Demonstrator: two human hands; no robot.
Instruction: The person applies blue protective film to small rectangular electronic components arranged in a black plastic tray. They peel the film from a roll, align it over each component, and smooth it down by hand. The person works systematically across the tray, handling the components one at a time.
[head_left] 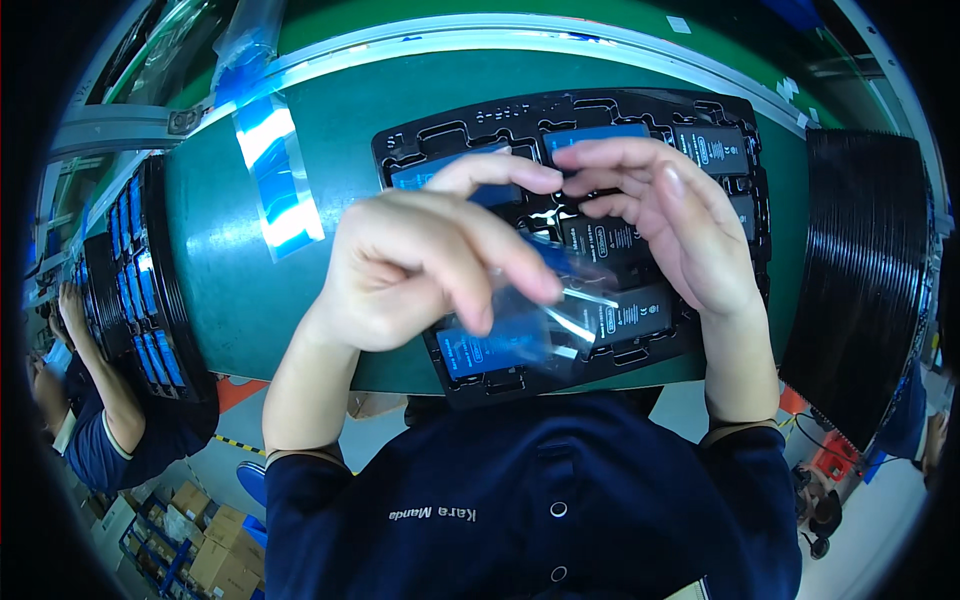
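- The dark shirt [530, 500] of the wearer fills the lower edge, close against the near side of the table.
- The left hand [395, 265] is held above the tray, fingers bent and spread; a blurred clear film [545, 325] hangs by its fingertips, and I cannot tell whether they pinch it.
- The right hand [700, 235] faces it, fingers loosely curved and thumb apart from their tips, the foremost fingertips near the left hand's.
- Below lies the black tray [690, 103], holding dark flat batteries [638, 312] and some blue-faced ones [465, 355]; hands and film hide parts of its middle.
- The green table [220, 290] spreads under it, with a long shiny plastic strip [275, 165] left of the tray.
- To the right stands a tall stack of black trays [855, 270], near the tray.
- Farther left, more black trays carry blue pieces [158, 355], beside a co-worker's arm [105, 385].
- Beyond the table's far side runs a pale rail [500, 38]; cardboard boxes [220, 560] sit low at left.
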